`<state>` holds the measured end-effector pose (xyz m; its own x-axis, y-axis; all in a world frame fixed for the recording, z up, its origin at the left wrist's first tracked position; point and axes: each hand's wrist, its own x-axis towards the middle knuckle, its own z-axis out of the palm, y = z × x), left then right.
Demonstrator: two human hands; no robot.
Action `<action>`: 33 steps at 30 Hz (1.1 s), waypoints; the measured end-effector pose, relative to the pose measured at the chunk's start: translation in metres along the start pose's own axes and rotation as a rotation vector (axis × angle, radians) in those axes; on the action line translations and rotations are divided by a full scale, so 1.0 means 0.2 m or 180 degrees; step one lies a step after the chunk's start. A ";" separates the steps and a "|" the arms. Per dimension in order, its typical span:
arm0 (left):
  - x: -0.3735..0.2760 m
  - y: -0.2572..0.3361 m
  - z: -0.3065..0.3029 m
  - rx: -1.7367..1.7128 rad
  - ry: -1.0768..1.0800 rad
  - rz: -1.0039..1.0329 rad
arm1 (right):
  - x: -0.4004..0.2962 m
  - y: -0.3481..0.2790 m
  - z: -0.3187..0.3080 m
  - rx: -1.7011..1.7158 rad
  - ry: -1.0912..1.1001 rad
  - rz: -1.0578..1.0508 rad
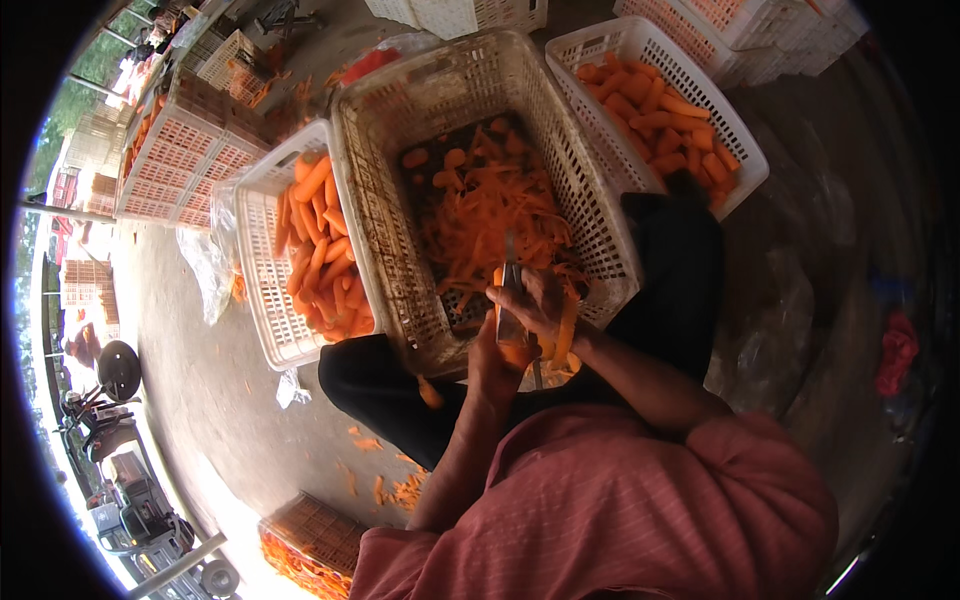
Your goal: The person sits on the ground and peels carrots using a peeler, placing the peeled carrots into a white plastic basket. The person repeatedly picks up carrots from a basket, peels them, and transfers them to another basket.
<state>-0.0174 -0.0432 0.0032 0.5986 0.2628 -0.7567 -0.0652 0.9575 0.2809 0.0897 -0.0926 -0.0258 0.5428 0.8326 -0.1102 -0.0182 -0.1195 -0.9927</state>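
Over the near end of a dirty plastic crate (375,247), my left hand (495,356) grips the lower end of a carrot (517,352). My right hand (534,300) is closed on a metal-bladed peeler (511,296) that lies along the carrot; the peeler's exact shape is blurred. Orange peelings (495,217) and carrot end pieces lie in the crate, and long strips hang by my right wrist. Touching the crate on the left, a white crate (251,300) holds smooth carrots (319,217). At the upper right, another white crate (742,127) holds thick carrots (652,112).
Stacked crates (195,150) stand at the upper left, with more crates (750,37) at the upper right. A crate of peelings (322,532) is at the lower left. Clear plastic bags (206,270) and carrot scraps (397,487) lie on the floor. Parked vehicles (135,495) are at the far left.
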 end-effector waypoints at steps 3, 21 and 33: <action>0.02 -0.04 -0.18 0.0065 -0.0864 -0.0312 | 0.28 0.14 -0.05 -0.0695 0.0670 -0.0116; 0.14 -0.04 -0.26 -0.0252 -0.1066 -0.0365 | 0.12 0.06 -0.05 -0.0828 0.0147 -0.0121; 0.15 0.02 -0.30 -0.0372 -0.1493 0.0071 | 0.04 -0.16 -0.05 -0.0083 0.0134 -0.0459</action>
<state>-0.0487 -0.0254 -0.0539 0.8898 0.2271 -0.3958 -0.1553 0.9663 0.2055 0.1040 -0.0872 0.0055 0.5728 0.8189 0.0362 0.0840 -0.0147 -0.9964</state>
